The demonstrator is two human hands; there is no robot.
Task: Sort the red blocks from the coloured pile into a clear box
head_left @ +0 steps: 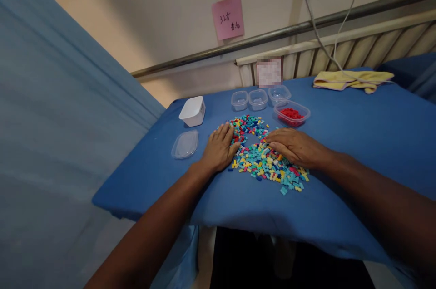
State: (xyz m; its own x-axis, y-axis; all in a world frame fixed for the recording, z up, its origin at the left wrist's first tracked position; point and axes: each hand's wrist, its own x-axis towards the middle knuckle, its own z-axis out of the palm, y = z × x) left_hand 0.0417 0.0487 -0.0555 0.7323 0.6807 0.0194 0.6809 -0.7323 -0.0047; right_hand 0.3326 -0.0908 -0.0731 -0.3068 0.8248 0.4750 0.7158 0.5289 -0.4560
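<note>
One pile of multicoloured bricks point(262, 162), too many to count, spreads across a blue worktop point(146, 175) between a person's left hand point(220, 146) and right hand point(293, 146). The left lies flat, fingers extended, at the pile's left edge; the right rests on its right side, fingers stretched and close together. Whether bricks sit under either palm cannot be told. Beyond the pile stand three small clear tubs point(258, 106) and one clear container point(305, 114) of red bricks point(291, 115); to its left, one white box point(192, 111) and one clear lid point(185, 144). Above it, one pink note point(228, 19) bears handwriting beginning "32".
</note>
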